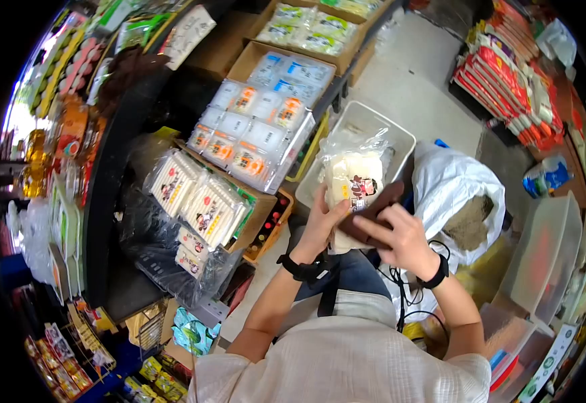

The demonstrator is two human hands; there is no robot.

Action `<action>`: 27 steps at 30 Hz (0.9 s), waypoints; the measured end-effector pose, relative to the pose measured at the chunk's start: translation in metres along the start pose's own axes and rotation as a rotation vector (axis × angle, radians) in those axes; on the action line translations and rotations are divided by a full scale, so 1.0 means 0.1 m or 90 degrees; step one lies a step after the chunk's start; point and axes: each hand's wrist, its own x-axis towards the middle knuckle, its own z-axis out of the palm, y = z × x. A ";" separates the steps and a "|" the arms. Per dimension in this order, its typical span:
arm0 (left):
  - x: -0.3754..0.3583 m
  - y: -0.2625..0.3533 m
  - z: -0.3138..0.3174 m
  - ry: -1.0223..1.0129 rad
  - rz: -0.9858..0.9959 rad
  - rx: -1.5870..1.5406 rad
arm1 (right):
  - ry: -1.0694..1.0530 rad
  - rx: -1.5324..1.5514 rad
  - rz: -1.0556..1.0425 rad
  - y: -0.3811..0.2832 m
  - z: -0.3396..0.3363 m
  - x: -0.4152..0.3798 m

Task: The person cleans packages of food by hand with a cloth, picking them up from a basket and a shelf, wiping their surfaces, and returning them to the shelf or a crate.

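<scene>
My left hand (321, 225) is closed on the left edge of a clear plastic packet of white, stick-like food (348, 168), with a dark cartoon figure printed on its front. Held in my right hand (403, 236) is a flat, dark brown object (391, 195), perhaps a phone in a cover. It overlaps the packet's lower right corner, and its exact kind does not show. Behind the packet stands a white plastic bin (400, 127), partly covered by it. Similar packets (215, 208) lie in a cardboard box to the left.
Boxes of orange-labelled white packs (266, 127) stand at the upper left. Right of the bin is an open white sack (457, 174) of brownish contents, with black cables (400, 295) near my right forearm. Red bags (504, 87) are piled farther right, above a clear plastic tub (541, 255).
</scene>
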 end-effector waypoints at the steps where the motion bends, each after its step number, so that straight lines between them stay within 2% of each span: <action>1: -0.04 0.06 0.04 0.020 -0.017 -0.023 | 0.052 -0.005 0.020 0.02 -0.05 0.11; 3: -0.13 0.11 0.00 0.012 -0.026 -0.036 | 0.160 -0.018 0.042 0.14 -0.03 0.30; 5: -0.25 0.15 -0.06 0.013 -0.039 -0.034 | 0.243 0.016 0.123 0.13 -0.02 0.45; 6: -0.33 0.26 -0.01 0.034 -0.060 -0.071 | 0.260 0.090 0.183 0.15 0.04 0.47; 7: -0.32 0.22 -0.14 0.006 -0.111 -0.109 | 0.323 0.185 0.162 0.08 0.06 0.56; 8: -0.39 0.38 -0.08 -0.018 -0.108 -0.117 | 0.361 0.281 0.177 0.16 0.22 0.56; 9: -0.38 0.36 -0.14 -0.005 -0.136 -0.181 | 0.334 0.400 0.254 0.08 0.25 0.58; 11: -0.40 0.44 -0.26 0.002 -0.166 -0.205 | 0.320 0.538 0.308 -0.12 0.36 0.69; 13: -0.51 0.62 -0.35 0.002 -0.127 -0.216 | 0.282 0.602 0.277 -0.30 0.54 0.81; 16: -0.74 0.78 -0.65 0.060 -0.036 -0.159 | 0.168 0.639 0.283 -0.73 0.82 1.00; 17: -0.85 0.85 -0.75 0.097 0.046 -0.073 | 0.120 0.654 0.269 -0.82 0.93 1.05; 18: -0.93 0.86 -0.93 0.126 0.084 -0.074 | 0.131 0.656 0.238 -1.03 1.02 1.14; 19: -1.02 0.85 -1.12 0.156 0.121 -0.073 | 0.077 0.654 0.244 -1.09 1.17 1.17; 22: -1.39 1.02 -1.61 0.232 0.164 -0.129 | -0.070 0.638 0.247 -1.45 1.54 1.33; 23: -1.52 1.08 -1.73 0.284 0.186 -0.151 | -0.061 0.618 0.147 -1.62 1.65 1.38; 25: -1.76 1.28 -1.96 0.345 0.246 -0.225 | -0.172 0.611 0.121 -1.93 1.76 1.49; 26: -1.90 1.37 -2.08 0.373 0.263 -0.259 | -0.245 0.610 0.157 -1.98 1.87 1.50; 27: -2.02 1.42 -2.18 0.398 0.281 -0.292 | -0.254 0.636 0.128 -2.11 1.95 1.55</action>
